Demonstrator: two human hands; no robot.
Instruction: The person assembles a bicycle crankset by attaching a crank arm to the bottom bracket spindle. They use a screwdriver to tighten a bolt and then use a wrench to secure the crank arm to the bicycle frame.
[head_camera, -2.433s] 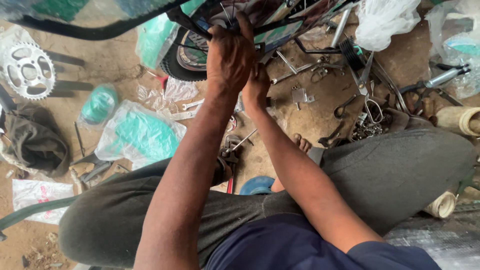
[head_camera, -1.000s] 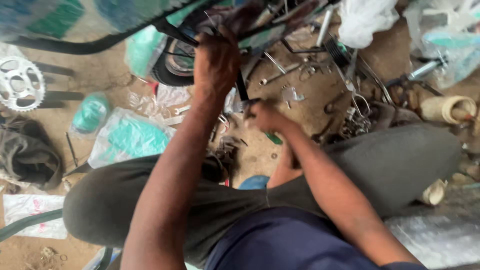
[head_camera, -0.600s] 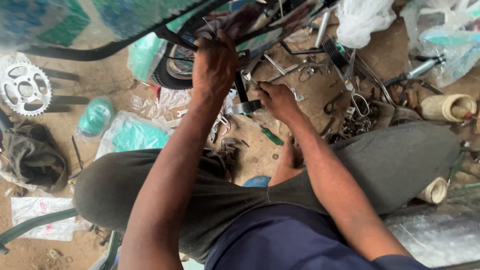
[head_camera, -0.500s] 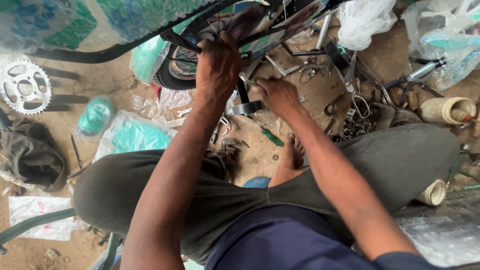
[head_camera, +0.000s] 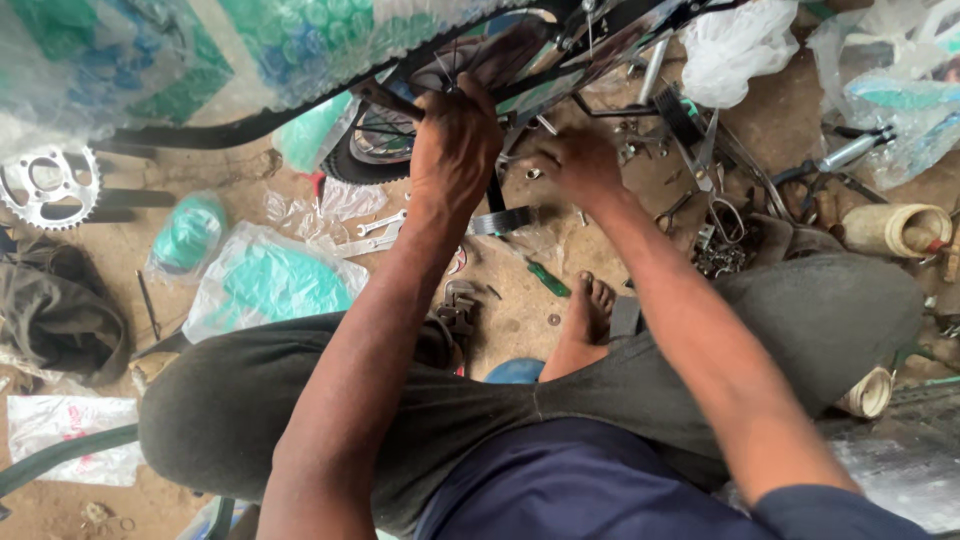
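two teal plastic packages (head_camera: 265, 285) lie left of, perhaps near, left hand (head_camera: 455, 150).

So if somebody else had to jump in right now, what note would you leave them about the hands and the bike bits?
Left hand: gripping the black metal bicycle frame tube near the small spoked wheel.
Right hand: low beside the frame at a black ribbed pedal; whether it holds anything cannot be told.
Nearby on the dirt: silver open-ended spanner, green-handled screwdriver, silver toothed chainring far left.
Done: the frame is steadied.
Left: whatever fastens at the pedal area looks unfinished; tools lie unused.
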